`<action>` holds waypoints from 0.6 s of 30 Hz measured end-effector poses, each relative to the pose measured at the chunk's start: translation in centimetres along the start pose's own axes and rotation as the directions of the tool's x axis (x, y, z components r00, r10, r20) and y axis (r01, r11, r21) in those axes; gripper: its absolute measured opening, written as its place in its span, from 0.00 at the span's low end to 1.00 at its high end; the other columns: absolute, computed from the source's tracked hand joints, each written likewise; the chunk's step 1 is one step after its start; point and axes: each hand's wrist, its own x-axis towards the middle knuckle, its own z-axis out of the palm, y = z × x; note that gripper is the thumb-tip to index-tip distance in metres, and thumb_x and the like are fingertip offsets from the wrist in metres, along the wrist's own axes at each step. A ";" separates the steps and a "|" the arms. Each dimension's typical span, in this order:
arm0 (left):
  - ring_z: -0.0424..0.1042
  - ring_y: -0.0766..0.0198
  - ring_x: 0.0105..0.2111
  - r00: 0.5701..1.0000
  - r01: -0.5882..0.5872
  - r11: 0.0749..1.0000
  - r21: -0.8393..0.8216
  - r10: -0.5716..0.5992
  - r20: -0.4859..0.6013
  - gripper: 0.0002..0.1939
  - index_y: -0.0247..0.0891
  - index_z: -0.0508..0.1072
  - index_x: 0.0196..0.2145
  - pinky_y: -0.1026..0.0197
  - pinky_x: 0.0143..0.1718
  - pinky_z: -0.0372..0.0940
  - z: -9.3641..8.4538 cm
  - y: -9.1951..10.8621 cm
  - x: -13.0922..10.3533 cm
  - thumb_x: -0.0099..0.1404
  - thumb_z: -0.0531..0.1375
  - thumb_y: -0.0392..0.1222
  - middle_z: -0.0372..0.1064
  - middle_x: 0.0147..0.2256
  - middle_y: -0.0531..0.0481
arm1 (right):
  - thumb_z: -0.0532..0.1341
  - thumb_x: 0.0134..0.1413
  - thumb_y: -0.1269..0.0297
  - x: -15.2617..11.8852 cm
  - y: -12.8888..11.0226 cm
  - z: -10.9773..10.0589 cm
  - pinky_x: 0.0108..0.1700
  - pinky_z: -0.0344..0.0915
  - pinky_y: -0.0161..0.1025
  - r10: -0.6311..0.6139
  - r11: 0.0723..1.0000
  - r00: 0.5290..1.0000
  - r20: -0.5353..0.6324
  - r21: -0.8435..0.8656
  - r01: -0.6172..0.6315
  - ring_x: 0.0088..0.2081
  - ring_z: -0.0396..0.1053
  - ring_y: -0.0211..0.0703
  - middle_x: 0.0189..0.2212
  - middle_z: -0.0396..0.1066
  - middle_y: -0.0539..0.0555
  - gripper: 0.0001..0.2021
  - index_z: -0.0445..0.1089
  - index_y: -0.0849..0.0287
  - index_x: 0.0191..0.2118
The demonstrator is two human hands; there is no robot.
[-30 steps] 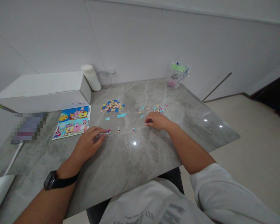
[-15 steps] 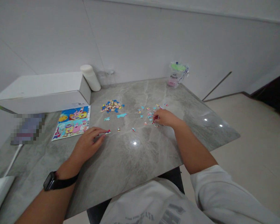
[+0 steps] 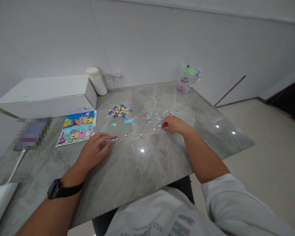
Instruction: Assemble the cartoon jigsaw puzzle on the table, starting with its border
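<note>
My left hand (image 3: 94,149) rests low over the table, its index finger stretched out and touching a small jigsaw piece (image 3: 115,138) with some red on it. The thumb lies apart from that finger. Over at the right, my right hand (image 3: 172,124) is closed, with its fingertips pinched at a jigsaw piece (image 3: 162,128), mostly hidden, at the edge of a loose scatter of pieces (image 3: 159,120). Between the hands lie two single pieces, one small (image 3: 126,135) and one blue, white and red (image 3: 141,136). Behind them is a joined light-blue strip (image 3: 129,121) and a smaller light-blue piece (image 3: 113,124).
A heap of blue and yellow pieces (image 3: 119,111) lies farther back. Left of it are a cartoon picture sheet (image 3: 76,128), a white box (image 3: 44,95), a white bottle (image 3: 97,82) and clear cups (image 3: 118,82). A plastic bag (image 3: 187,78) stands at the back right.
The view has shifted slightly, moving the scene a little to the right. Both hands stay in nearly the same places, the left fingertip still at its piece and the right at the scatter.
</note>
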 end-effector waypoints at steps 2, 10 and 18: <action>0.76 0.52 0.48 1.000 0.009 1.000 -0.005 -0.009 0.008 0.19 0.44 0.81 0.48 0.49 0.56 0.70 -0.1 0.1 0.0 0.76 0.55 0.55 0.78 0.46 0.44 | 0.69 0.57 0.71 0.0 -0.1 0.1 0.38 0.61 0.35 0.001 1.000 1.000 0.013 0.003 -0.001 0.39 0.77 0.43 0.38 0.83 0.52 0.07 0.83 0.55 0.40; 0.76 0.52 0.48 1.000 0.003 1.000 -0.008 -0.003 0.011 0.19 0.42 0.81 0.48 0.49 0.56 0.70 -0.1 0.2 0.1 0.76 0.55 0.54 0.79 0.46 0.44 | 0.66 0.60 0.67 -0.8 -0.3 -1.0 0.38 0.61 0.37 -0.026 0.999 0.999 -0.045 0.038 0.027 0.37 0.75 0.43 0.36 0.82 0.54 0.05 0.82 0.56 0.38; 0.74 0.55 0.39 0.973 0.191 0.979 0.069 -0.179 -0.145 0.18 0.39 0.78 0.51 0.51 0.47 0.71 -0.6 -1.0 -0.3 0.74 0.54 0.50 0.77 0.45 0.43 | 0.63 0.58 0.75 -0.8 -0.7 -0.9 0.45 0.64 0.37 -0.112 0.992 0.992 -0.063 0.042 0.115 0.43 0.75 0.45 0.42 0.81 0.56 0.14 0.82 0.57 0.46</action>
